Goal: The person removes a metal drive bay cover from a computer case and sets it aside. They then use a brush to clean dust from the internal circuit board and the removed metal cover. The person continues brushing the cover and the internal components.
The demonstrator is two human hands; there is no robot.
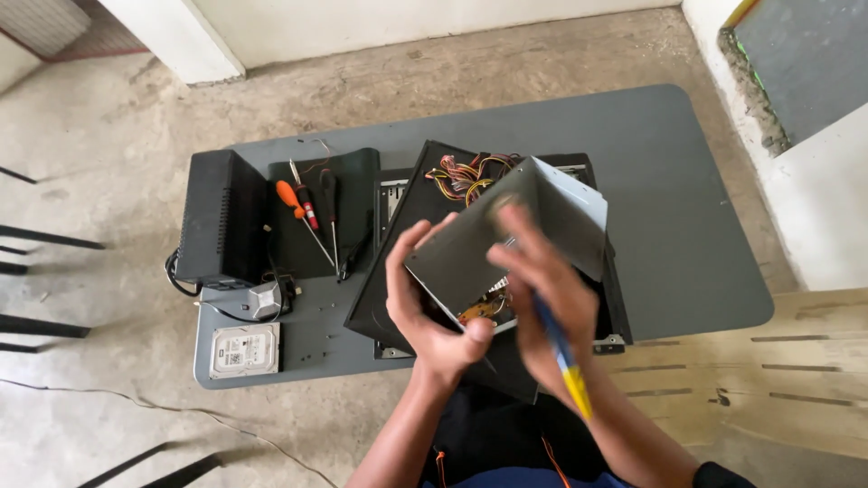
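Centrally in the frame, the person holds a grey metal power supply box (506, 235) up over the tabletop (687, 199), tilted, with its open underside showing a bit of circuit board (484, 310) at the lower edge. The left hand (425, 303) is clenched around the box's lower left corner, thumb on the near face and fingers curled behind it. The right hand (542, 280) rests on the box's near face with its fingers spread over the metal, and at the same time grips a screwdriver (562, 357) with a blue and yellow handle that points down toward the lower right of the frame. A bundle of coloured wires (466, 173) spills from the top of the box toward the upper middle of the frame.

Under the box lies an open black computer case (398, 271), flat on the tabletop. To its left, on a black panel (357, 181), lie three screwdrivers (312, 212), one with an orange handle, one red and one black. Farther left stands a black box-shaped unit (221, 217) with a cable at its base. Near the tabletop's lower left corner lies a hard drive (244, 350), and just above it a small grey fan-like part (265, 298) with wires. Bare concrete floor (99, 380) surrounds the tabletop.
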